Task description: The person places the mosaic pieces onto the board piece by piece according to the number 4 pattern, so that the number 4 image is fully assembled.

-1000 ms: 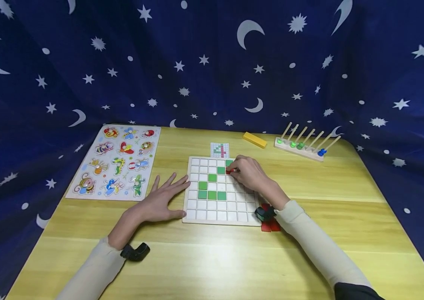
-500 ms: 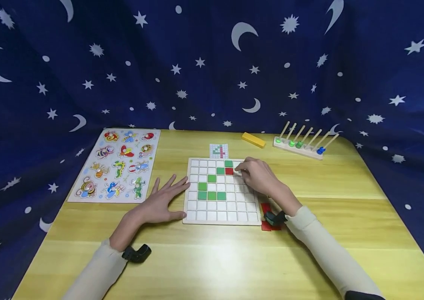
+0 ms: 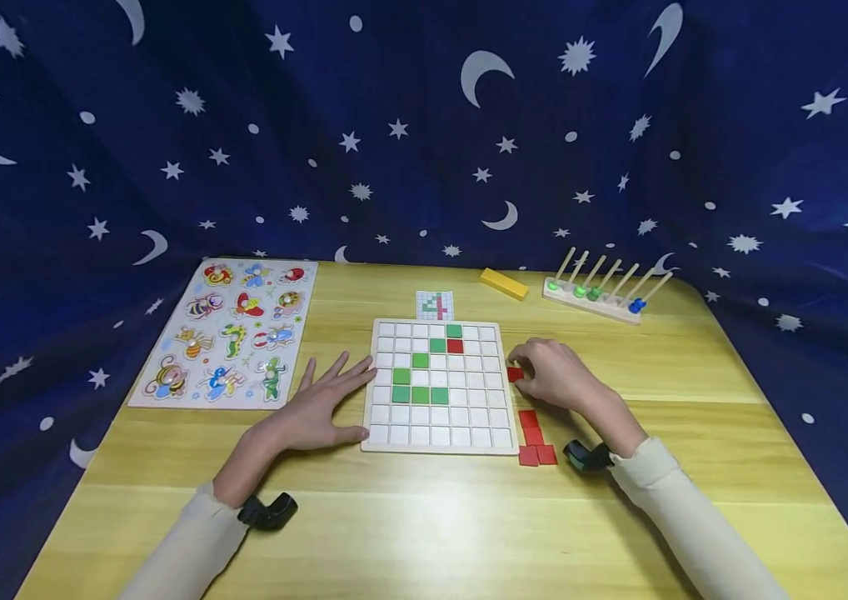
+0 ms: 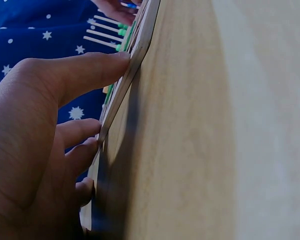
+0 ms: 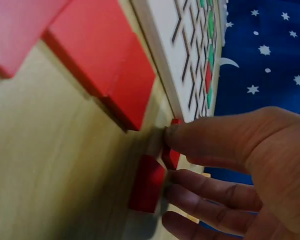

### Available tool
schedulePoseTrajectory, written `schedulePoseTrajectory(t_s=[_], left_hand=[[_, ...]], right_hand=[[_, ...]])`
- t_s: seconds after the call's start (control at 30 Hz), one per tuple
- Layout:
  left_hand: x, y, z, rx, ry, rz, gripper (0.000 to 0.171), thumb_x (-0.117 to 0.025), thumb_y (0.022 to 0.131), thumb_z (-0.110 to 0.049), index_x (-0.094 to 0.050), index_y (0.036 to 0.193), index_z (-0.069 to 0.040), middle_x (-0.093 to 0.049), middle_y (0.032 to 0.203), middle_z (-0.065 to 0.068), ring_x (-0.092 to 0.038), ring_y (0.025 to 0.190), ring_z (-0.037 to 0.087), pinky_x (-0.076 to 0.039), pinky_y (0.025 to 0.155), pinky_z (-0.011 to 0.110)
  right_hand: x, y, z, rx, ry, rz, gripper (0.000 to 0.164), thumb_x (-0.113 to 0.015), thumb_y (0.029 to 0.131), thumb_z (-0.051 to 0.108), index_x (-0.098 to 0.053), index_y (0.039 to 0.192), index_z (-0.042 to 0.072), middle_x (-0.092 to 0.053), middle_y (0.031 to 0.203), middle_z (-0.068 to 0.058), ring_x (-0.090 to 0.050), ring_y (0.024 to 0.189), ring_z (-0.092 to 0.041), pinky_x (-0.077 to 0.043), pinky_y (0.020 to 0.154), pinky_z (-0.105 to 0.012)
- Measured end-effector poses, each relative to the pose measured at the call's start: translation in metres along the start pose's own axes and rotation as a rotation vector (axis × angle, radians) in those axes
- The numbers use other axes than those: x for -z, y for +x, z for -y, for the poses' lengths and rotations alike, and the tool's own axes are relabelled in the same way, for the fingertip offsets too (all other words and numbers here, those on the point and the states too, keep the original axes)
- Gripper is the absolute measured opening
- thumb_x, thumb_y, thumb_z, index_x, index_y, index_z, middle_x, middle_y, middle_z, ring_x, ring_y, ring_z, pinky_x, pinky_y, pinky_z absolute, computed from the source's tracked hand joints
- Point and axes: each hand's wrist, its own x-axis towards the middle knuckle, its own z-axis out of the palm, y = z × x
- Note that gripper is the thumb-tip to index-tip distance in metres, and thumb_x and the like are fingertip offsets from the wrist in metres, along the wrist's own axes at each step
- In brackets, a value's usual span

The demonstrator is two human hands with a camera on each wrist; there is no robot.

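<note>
A white grid board (image 3: 441, 434) lies on the table, with several green tiles (image 3: 420, 395) and one red tile (image 3: 455, 346) in its cells. My left hand (image 3: 319, 410) is spread beside it, thumb and fingertips at its left edge; in the left wrist view the thumb (image 4: 90, 72) touches the wooden rim (image 4: 145, 37). Off the board's right edge, my right hand (image 3: 561, 377) pinches a red square tile (image 5: 171, 152) between thumb and fingers. Another red tile (image 5: 147, 185) lies just below that one in the right wrist view.
More red tiles (image 3: 532, 436) lie near the board's lower right corner. A small pattern card (image 3: 435, 305) sits behind the board. Farther back are a yellow block (image 3: 503, 284) and a peg stand (image 3: 592, 302) with beads. An insect puzzle (image 3: 227, 332) occupies the left side.
My right hand has let go of the red tile in the board, moved right and toward me off the board, and taken hold of another red tile. My left hand stays in place.
</note>
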Motion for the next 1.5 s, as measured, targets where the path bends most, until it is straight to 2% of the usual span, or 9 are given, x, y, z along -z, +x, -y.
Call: schedulePoseTrajectory(t_s=[0.27, 0.47, 0.6, 1.03, 1.2, 1.33, 1.5], left_hand=[[0.0, -0.001, -0.001, 0.006, -0.009, 0.0, 0.089, -0.071, 0.085, -0.057, -0.032, 0.159, -0.024, -0.018, 0.166, -0.005, -0.004, 0.153, 0.028, 0.013, 0.114, 0.062], [0.001, -0.001, -0.002, 0.004, 0.001, 0.001, 0.09, -0.07, 0.086, -0.056, -0.031, 0.159, -0.023, -0.018, 0.166, -0.004, -0.004, 0.153, 0.028, 0.013, 0.114, 0.062], [0.002, -0.002, -0.002, 0.003, 0.002, -0.003, 0.089, -0.071, 0.086, -0.056, -0.031, 0.159, -0.022, -0.018, 0.166, -0.004, -0.004, 0.153, 0.028, 0.013, 0.114, 0.062], [0.002, -0.001, -0.002, 0.002, 0.01, 0.003, 0.089, -0.07, 0.086, -0.057, -0.031, 0.159, -0.023, -0.017, 0.166, -0.004, -0.004, 0.153, 0.028, 0.012, 0.114, 0.062], [0.003, -0.001, -0.002, 0.01, 0.008, 0.008, 0.089, -0.07, 0.086, -0.057, -0.031, 0.159, -0.023, -0.017, 0.166, -0.005, -0.004, 0.152, 0.027, 0.012, 0.115, 0.062], [0.003, -0.001, -0.002, 0.01, 0.007, 0.007, 0.089, -0.07, 0.086, -0.057, -0.031, 0.159, -0.023, -0.017, 0.166, -0.004, -0.004, 0.152, 0.027, 0.012, 0.115, 0.062], [0.002, 0.0, -0.001, 0.006, 0.011, 0.006, 0.089, -0.07, 0.086, -0.056, -0.031, 0.159, -0.023, -0.017, 0.166, -0.004, -0.003, 0.152, 0.027, 0.012, 0.115, 0.062]], right_hand=[[-0.003, 0.002, 0.001, 0.008, 0.026, -0.022, 0.025, -0.079, 0.074, 0.0, -0.076, 0.099, 0.004, -0.063, 0.078, -0.003, -0.051, 0.066, -0.017, -0.044, 0.059, -0.034], [-0.003, 0.003, 0.001, 0.019, 0.029, -0.083, 0.019, -0.076, 0.074, -0.002, -0.074, 0.092, 0.004, -0.056, 0.078, -0.003, -0.049, 0.068, -0.019, -0.043, 0.059, -0.032], [-0.002, 0.006, 0.007, 0.031, 0.029, -0.102, 0.02, -0.075, 0.074, -0.002, -0.074, 0.094, 0.002, -0.054, 0.077, -0.003, -0.048, 0.068, -0.019, -0.042, 0.058, -0.031], [-0.007, 0.03, 0.042, 0.094, 0.057, -0.098, 0.022, -0.073, 0.076, -0.001, -0.074, 0.098, 0.0, -0.061, 0.086, -0.008, -0.05, 0.073, -0.02, -0.046, 0.064, -0.033], [-0.014, 0.042, 0.055, 0.126, 0.085, -0.079, 0.021, -0.074, 0.079, -0.001, -0.075, 0.099, 0.001, -0.066, 0.091, -0.009, -0.055, 0.077, -0.019, -0.051, 0.068, -0.033], [-0.019, 0.049, 0.061, 0.144, 0.1, -0.058, 0.021, -0.074, 0.079, -0.003, -0.075, 0.1, 0.001, -0.067, 0.092, -0.009, -0.056, 0.078, -0.019, -0.051, 0.07, -0.034], [-0.024, 0.053, 0.064, 0.128, 0.09, -0.029, 0.022, -0.076, 0.08, -0.002, -0.077, 0.101, 0.003, -0.067, 0.094, -0.007, -0.058, 0.081, -0.019, -0.053, 0.072, -0.033]])
